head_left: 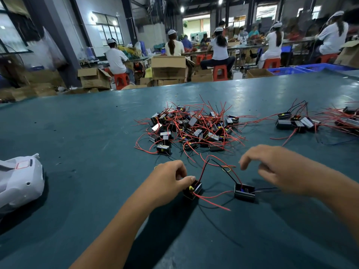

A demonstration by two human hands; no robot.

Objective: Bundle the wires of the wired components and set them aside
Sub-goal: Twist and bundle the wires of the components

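Left hand (171, 176): fingers curled, pinching small black box component (192, 189) on green tabletop (97, 133)
Right hand (275, 167): loosely spread, holding nothing, above second black component (244, 191)
Risk: crossed red and black wires (215, 166) may tangle when lifted

Dim overhead lamps; edges warped

My left hand (171, 176) is down low with its fingers curled and my thumb pinching. My right hand (272, 167) is up a little, fingers loose and bent, holding nothing. Both arms reach forward.
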